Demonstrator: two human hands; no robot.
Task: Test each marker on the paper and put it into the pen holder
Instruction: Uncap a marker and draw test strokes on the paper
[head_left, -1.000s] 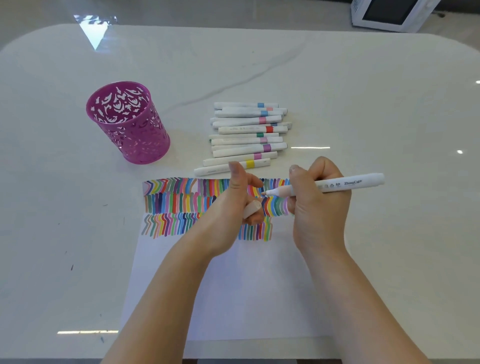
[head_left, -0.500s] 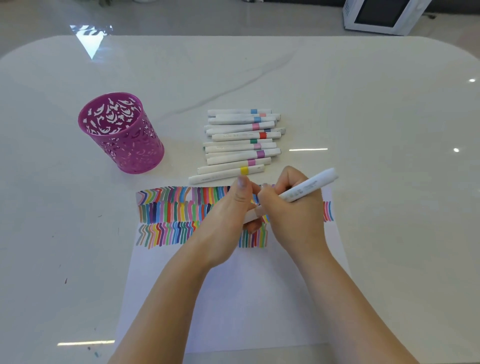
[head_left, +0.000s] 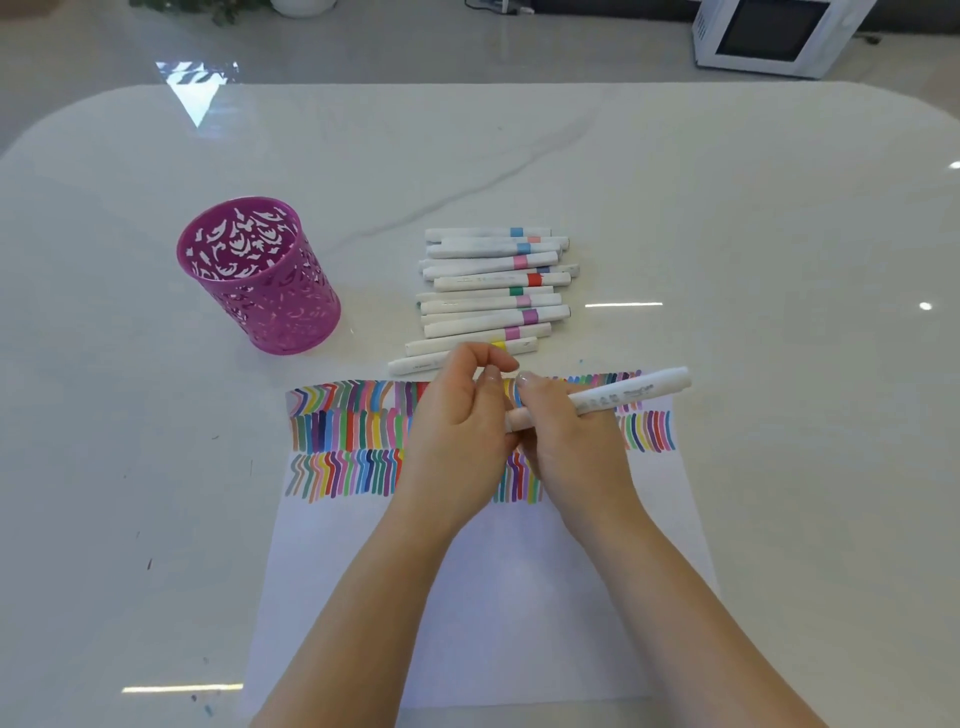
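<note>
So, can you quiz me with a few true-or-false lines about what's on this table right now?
1. The pink perforated pen holder holds no markers. True.
2. The right hand grips a white marker over the white paper sheet. True.
3. The pile of loose white markers lies on the paper. False: it lies on the glossy white table, beyond the sheet.
4. The paper is blank. False: rows of coloured strokes fill its far part.
</note>
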